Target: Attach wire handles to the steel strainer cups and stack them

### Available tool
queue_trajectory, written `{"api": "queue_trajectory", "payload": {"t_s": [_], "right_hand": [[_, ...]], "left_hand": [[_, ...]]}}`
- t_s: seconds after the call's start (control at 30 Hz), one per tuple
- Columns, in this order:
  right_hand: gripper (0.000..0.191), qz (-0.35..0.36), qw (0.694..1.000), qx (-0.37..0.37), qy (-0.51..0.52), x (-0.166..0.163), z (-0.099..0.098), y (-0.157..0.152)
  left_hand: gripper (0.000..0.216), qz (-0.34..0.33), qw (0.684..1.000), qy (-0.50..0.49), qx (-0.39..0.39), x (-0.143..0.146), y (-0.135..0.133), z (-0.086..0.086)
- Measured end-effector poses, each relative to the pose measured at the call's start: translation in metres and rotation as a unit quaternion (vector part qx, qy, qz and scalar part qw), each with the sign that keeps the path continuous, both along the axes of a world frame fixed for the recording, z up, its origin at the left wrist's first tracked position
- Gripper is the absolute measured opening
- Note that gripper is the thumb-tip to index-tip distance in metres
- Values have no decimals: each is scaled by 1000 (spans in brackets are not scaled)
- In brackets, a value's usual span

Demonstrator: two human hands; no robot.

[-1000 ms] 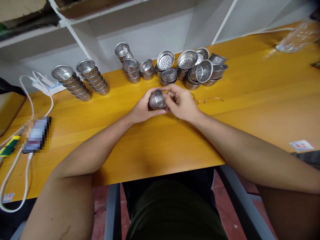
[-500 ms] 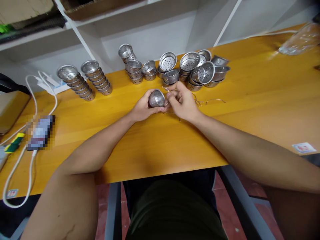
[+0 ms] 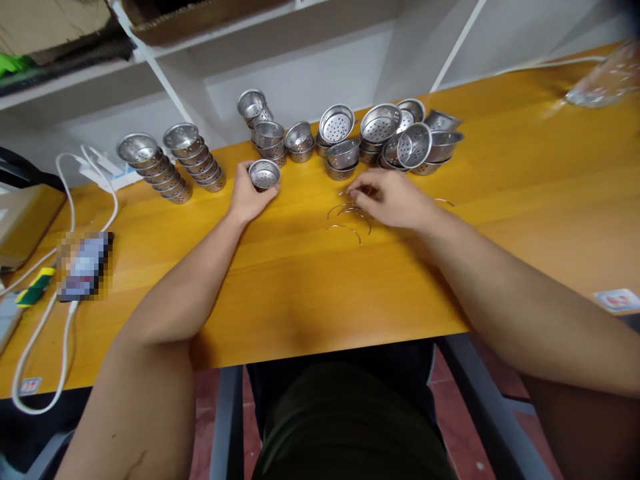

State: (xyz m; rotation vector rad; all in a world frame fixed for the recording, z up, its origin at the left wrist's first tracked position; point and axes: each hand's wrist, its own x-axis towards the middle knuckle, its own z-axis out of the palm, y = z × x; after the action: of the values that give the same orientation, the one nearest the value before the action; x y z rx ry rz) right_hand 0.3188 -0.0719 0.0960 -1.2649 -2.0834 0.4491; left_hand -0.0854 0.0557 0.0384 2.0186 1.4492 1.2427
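Observation:
My left hand (image 3: pixel 250 197) is wrapped around a small perforated metal cup (image 3: pixel 264 175), its open mouth facing up, just above or on the table left of centre. To the right, my right hand (image 3: pixel 387 199) is closed in a pinch. A bit of thin wire (image 3: pixel 342 193) pokes out at its fingertips. Beneath and beside those fingers, several thin curved wires (image 3: pixel 345 228) lie on the table, partly covered by the hand. Behind both hands, more perforated cups (image 3: pixel 342 155) stand stacked or tilted together.
Two leaning stacks of cups (image 3: pixel 200 160) stand at the back left. A phone (image 3: pixel 85 267) with a white cable and a yellow-green tool (image 3: pixel 35 287) lie on the left. The shelf wall (image 3: pixel 300 73) bounds the back; a clear plastic item (image 3: pixel 603 80) lies far right.
My left hand has moved left with the cup and turned it upright, away from my right hand. My right hand has shifted right, down over the loose wires.

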Motion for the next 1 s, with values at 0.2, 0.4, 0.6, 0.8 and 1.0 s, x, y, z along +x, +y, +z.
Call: {"api": "queue_trajectory", "payload": {"t_s": [0.2,0.4,0.6,0.8,1.0], "right_hand": [[20,27,992,-34,-117,1,2,0],[51,-23,1000,12,-14,-5,-6,2],[83,-45,995,68,60,-10,-30,29],[59,-73,994,77,35,-7,-37,36],[53,-84,994,66,12,-6,-37,39]], "left_hand": [[85,55,998,11,-18,-1,6,-6],[102,39,998,35,-40,-1,4,-4],[111,-5,1000,20,7,-2,11,-14],[105,-9,996,12,86,8,2,-8],[95,-50,988,67,129,28,-23,12]]}}
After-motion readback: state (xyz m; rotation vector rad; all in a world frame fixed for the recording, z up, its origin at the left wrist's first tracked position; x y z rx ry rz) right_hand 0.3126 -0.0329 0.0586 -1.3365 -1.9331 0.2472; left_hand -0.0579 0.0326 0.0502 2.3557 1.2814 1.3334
